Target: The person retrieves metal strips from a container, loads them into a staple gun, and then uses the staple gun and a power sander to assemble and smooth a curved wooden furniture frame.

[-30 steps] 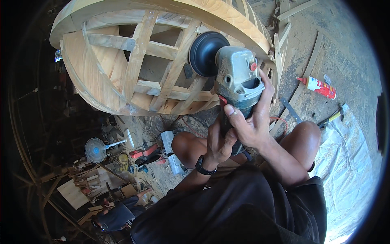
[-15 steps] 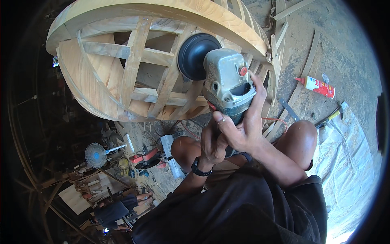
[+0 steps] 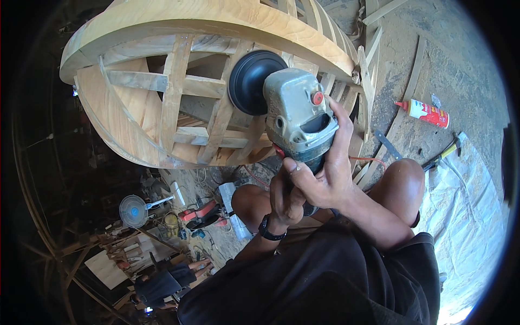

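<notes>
Both of my hands are closed around a grey and dark green angle grinder [image 3: 299, 111] fitted with a round black disc pad [image 3: 254, 82]. My left hand [image 3: 285, 197], with a dark watch on its wrist, wraps the rear of the body. Further forward, my right hand [image 3: 331, 173] grips the side, its index finger stretched along the housing near a red button. The disc is against or just in front of the slats of a curved wooden frame [image 3: 176, 97]; actual contact is hard to make out. A thick pale wooden rim [image 3: 216, 15] curves above it.
On the right lie a red and white bottle [image 3: 428, 114], a hammer [image 3: 447, 151], a metal strip [image 3: 387, 145] and a silvery sheet [image 3: 466, 206]. A fan [image 3: 134, 211] and a red-and-black power tool [image 3: 201, 214] are at lower left. Beyond them is another person [image 3: 162, 284].
The view has shifted slightly, and the grinder appears a little further left and lower along with the wooden frame. Both hands keep the same grip.
</notes>
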A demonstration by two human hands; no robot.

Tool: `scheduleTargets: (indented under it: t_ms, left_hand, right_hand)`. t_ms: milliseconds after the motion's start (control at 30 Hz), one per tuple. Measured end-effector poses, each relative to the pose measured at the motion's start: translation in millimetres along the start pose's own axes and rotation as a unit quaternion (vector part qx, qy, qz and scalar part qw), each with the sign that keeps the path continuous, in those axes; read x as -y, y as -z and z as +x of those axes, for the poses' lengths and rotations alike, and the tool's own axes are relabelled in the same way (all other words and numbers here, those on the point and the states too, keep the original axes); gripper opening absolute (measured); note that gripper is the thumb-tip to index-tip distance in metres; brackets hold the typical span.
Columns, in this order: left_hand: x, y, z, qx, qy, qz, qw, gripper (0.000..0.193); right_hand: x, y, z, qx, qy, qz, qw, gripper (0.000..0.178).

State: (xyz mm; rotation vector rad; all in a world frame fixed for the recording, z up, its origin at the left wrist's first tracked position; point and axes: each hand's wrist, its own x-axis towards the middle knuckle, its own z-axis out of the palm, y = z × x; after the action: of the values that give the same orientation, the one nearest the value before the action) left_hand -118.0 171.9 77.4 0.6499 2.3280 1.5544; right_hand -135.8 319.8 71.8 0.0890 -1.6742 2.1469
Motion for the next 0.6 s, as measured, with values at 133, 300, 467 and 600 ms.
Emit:
scheduleTargets:
  t_ms: [133, 300, 467, 600]
  left_hand:
    - [-15, -4, 9, -0.020, -0.021, 0.016, 0.999, 0.067]
    - [-28, -10, 12, -0.022, 0.027, -0.029, 0.999, 0.071]
    - [-25, -9, 14, -0.042, -0.024, 0.010, 0.999, 0.071]
    - [-13, -11, 11, -0.031, -0.014, -0.034, 0.999, 0.070]
  right_hand:
    - [2, 1, 2, 0.011, -0.005, 0.018, 1.000, 0.090]
    - [7, 9, 8, 0.003, 0.003, 0.004, 1.000, 0.093]
    - [12, 13, 16, 0.022, 0.026, -0.056, 0.998, 0.092]
    - [10, 12, 16, 0.018, 0.030, -0.042, 0.998, 0.092]
